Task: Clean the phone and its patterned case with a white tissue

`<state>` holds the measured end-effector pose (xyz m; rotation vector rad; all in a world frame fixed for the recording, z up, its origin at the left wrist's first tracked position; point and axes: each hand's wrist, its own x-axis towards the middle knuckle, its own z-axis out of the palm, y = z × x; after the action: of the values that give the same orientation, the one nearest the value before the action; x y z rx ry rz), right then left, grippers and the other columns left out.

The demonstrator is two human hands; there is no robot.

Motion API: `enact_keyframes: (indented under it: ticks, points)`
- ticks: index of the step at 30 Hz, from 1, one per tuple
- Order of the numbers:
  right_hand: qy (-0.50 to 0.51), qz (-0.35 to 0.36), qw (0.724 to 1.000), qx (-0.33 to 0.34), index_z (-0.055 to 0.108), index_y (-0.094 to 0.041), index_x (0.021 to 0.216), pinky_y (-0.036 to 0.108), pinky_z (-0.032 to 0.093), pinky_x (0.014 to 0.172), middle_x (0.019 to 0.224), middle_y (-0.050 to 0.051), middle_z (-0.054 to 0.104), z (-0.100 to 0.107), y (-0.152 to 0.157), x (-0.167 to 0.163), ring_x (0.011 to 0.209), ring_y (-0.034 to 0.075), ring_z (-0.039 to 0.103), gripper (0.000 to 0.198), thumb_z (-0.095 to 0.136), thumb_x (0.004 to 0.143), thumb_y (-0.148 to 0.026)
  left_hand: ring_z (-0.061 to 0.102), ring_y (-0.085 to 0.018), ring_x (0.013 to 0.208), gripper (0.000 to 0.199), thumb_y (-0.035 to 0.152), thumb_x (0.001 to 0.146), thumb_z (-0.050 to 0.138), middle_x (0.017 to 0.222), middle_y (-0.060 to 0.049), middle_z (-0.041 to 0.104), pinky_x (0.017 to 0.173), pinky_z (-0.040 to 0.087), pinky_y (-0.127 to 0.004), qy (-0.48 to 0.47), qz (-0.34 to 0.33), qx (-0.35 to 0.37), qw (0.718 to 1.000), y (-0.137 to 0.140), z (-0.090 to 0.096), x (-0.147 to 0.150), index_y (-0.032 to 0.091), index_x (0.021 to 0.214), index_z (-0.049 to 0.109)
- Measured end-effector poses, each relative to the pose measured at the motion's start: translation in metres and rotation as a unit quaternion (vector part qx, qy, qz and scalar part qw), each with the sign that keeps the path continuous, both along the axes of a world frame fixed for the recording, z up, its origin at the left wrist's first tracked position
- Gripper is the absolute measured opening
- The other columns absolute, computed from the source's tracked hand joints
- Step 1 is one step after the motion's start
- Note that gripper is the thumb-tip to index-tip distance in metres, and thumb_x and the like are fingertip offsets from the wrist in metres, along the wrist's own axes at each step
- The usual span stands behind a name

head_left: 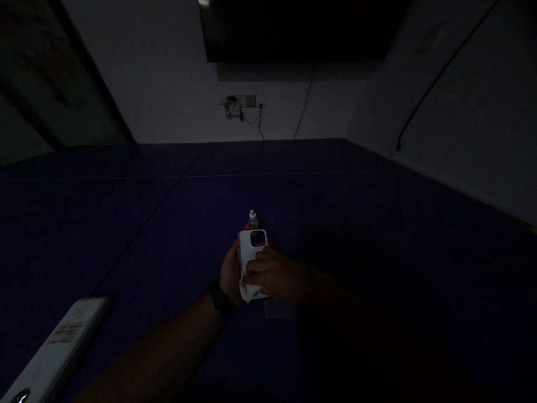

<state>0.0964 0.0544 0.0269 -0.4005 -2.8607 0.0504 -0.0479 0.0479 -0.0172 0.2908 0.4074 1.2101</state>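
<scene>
Head view: the person's left hand [230, 275] grips a white phone case [249, 253] by its edge, just below mid-frame, while the right hand [277, 274], fingers curled, pinches a white cloth [248, 290] against its lower part; a white-capped bottle [252, 216] shows just above.

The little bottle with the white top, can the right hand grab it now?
Probably yes, after letting go: the right hand holds a white cloth against the phone case, but nothing seems to cover the bottle's white top.

Dim room, seemingly domestic: large screen [302, 31] on wall [168, 73], sockets [250, 101] below.
</scene>
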Motion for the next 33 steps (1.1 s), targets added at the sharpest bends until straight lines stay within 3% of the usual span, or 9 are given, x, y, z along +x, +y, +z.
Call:
enact_keyframes:
  ticks: [3,7,13,16,22,25,28,31,33]
  points:
    - [0.01,0.023,1.0,-0.008,0.07,-0.024,0.107,0.034,0.045,0.086,0.1,0.001,0.071,0.002,0.005,0.005,0.092,0.019,0.062,0.019,0.066,0.09,-0.017,0.067,-0.018,0.074,0.05,0.045,0.099,0.045,0.102,-0.005,0.072,0.071,0.052,-0.03,0.008,-0.001,0.008,1.0,-0.001,0.0,0.001,0.028,0.146,0.048]
    - [0.099,-0.046,0.992,0.065,0.067,-0.017,0.119,0.035,0.043,0.081,0.106,0.008,0.07,-0.002,0.019,0.009,0.096,0.021,0.06,0.023,0.055,0.098,-0.016,0.066,-0.015,0.065,0.049,0.044,0.098,0.049,0.09,-0.002,0.071,0.063,0.05,-0.027,-0.013,-0.009,0.001,1.0,-0.003,0.0,0.002,0.026,0.144,0.05]
    - [0.112,-0.087,0.981,0.129,0.063,-0.013,0.125,0.036,0.044,0.08,0.113,0.011,0.069,-0.015,0.021,0.003,0.096,0.022,0.06,0.027,0.05,0.102,-0.016,0.067,-0.018,0.067,0.052,0.052,0.095,0.052,0.084,-0.002,0.07,0.074,0.052,-0.033,0.016,-0.035,-0.021,0.999,-0.004,-0.002,0.0,0.027,0.141,0.053]
    - [0.107,-0.075,0.983,0.127,0.064,-0.012,0.123,0.036,0.045,0.084,0.118,0.011,0.069,-0.02,0.018,0.001,0.101,0.022,0.059,0.027,0.048,0.103,-0.017,0.066,-0.018,0.065,0.051,0.054,0.094,0.052,0.081,-0.003,0.069,0.075,0.052,-0.033,0.009,-0.047,-0.025,0.999,-0.002,-0.007,-0.002,0.024,0.136,0.057]
    - [0.048,-0.039,0.993,0.103,0.064,-0.018,0.126,0.036,0.049,0.08,0.126,0.004,0.07,-0.021,0.016,0.004,0.094,0.021,0.061,0.029,0.049,0.103,-0.023,0.059,-0.009,0.059,0.046,0.043,0.097,0.052,0.085,0.001,0.07,0.059,0.045,-0.02,-0.082,-0.032,-0.017,0.996,0.006,-0.015,-0.003,0.028,0.141,0.053]
    - [0.015,-0.012,0.995,0.101,0.067,-0.019,0.124,0.035,0.051,0.084,0.128,0.002,0.07,-0.023,0.013,0.005,0.092,0.02,0.062,0.028,0.05,0.102,-0.023,0.064,-0.012,0.066,0.048,0.044,0.098,0.05,0.094,-0.005,0.073,0.057,0.045,-0.02,-0.098,-0.052,-0.008,0.994,0.007,-0.016,-0.004,0.022,0.14,0.055]
    - [0.0,0.004,0.994,0.106,0.067,-0.019,0.123,0.036,0.053,0.077,0.129,0.003,0.069,-0.028,0.005,0.008,0.087,0.019,0.063,0.028,0.049,0.102,-0.022,0.068,-0.017,0.076,0.052,0.052,0.096,0.049,0.101,-0.011,0.073,0.059,0.048,-0.022,-0.09,-0.086,0.004,0.992,0.005,-0.016,-0.006,0.016,0.132,0.061]
    - [0.033,0.011,0.993,0.11,0.066,-0.018,0.124,0.04,0.052,0.089,0.13,0.004,0.069,-0.031,-0.01,0.016,0.111,0.023,0.062,0.031,0.045,0.102,-0.022,0.066,-0.016,0.07,0.056,0.057,0.095,0.048,0.092,-0.01,0.073,0.055,0.045,-0.022,-0.106,-0.138,0.003,0.985,0.002,-0.015,-0.008,0.012,0.122,0.065]
    - [0.046,0.014,0.994,0.1,0.062,-0.012,0.13,0.042,0.047,0.104,0.136,0.008,0.065,-0.029,-0.021,0.022,0.131,0.024,0.053,0.037,0.043,0.1,-0.023,0.065,-0.017,0.069,0.061,0.061,0.094,0.047,0.086,-0.011,0.073,0.056,0.045,-0.024,-0.104,-0.166,0.005,0.981,0.001,-0.015,-0.009,0.009,0.12,0.066]
